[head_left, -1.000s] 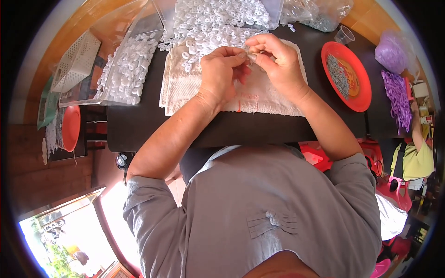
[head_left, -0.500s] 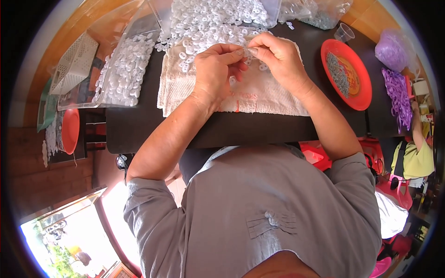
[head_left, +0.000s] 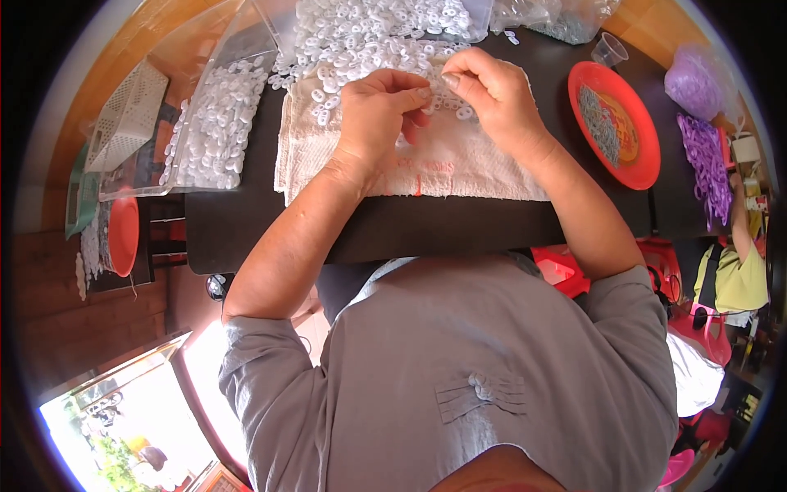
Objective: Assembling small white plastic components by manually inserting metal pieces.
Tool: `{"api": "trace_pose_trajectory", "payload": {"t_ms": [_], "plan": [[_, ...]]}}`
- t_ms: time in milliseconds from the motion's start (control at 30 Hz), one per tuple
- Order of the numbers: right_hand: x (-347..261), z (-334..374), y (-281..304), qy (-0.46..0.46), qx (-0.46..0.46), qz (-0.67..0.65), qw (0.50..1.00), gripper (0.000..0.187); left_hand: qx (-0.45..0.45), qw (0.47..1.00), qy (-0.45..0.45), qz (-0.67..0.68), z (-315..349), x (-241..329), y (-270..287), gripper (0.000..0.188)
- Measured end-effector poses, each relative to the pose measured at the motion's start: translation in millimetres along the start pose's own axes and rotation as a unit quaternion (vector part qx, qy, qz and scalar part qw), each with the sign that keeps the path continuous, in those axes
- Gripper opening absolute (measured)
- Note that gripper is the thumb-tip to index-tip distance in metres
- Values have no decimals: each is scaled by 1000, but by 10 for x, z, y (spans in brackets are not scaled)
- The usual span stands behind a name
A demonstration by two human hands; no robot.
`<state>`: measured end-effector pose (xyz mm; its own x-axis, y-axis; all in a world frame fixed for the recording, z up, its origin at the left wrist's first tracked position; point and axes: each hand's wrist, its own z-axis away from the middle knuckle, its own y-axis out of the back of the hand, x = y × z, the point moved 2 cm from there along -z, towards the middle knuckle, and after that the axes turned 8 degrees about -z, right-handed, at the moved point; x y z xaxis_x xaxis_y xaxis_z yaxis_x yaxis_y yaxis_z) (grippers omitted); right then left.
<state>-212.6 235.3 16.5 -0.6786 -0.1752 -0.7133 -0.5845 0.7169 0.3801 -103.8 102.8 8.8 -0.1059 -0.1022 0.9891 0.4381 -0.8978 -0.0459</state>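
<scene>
Over a folded cream cloth [head_left: 484, 176] on the dark table, my left hand [head_left: 379, 111] is closed, thumb pressed to the fingers. Whitish bits show at its fingertips, but what it grips is too small to make out. A short gap to the right, my right hand [head_left: 498, 98] pinches thumb against forefinger; anything between them is hidden. Small white oval plastic pieces with holes [head_left: 325, 102] lie on the cloth around both hands. Behind them rises a large heap of the same white pieces [head_left: 373, 33], spilling from a clear bin.
At the left stands a clear bin of white pieces [head_left: 217, 131], beside a white perforated basket [head_left: 127, 115]. Rightward, a red plate [head_left: 648, 168] holds small grey pieces [head_left: 598, 127]. A clear cup [head_left: 609, 49], purple bag [head_left: 695, 86] and purple strips [head_left: 703, 168] lie beyond. Another person's yellow sleeve [head_left: 742, 279] shows.
My fingertips, which met half a second ago, are now apart. The right hand has drawn slightly up and to the right, while the left stays near its place.
</scene>
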Motion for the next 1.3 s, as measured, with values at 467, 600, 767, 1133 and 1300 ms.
{"api": "trace_pose_trajectory", "payload": {"t_ms": [467,600,767,1133,1300], "plan": [[122,-51,204,-152,56,-207,965,10,24,720,-403,-565,-171,-28,-293,6],[96,-65,218,-145,61,-203,966,10,3,691,-356,-629,-266,-70,-327,6],[82,-66,213,-140,48,-211,966,10,-34,732,-327,-597,-402,-39,-279,9],[84,-44,222,-157,39,-217,963,8,-115,718,-305,-615,-249,73,-317,10],[75,-48,225,-166,28,-199,966,8,-97,850,-234,-463,-155,79,-195,7]]}}
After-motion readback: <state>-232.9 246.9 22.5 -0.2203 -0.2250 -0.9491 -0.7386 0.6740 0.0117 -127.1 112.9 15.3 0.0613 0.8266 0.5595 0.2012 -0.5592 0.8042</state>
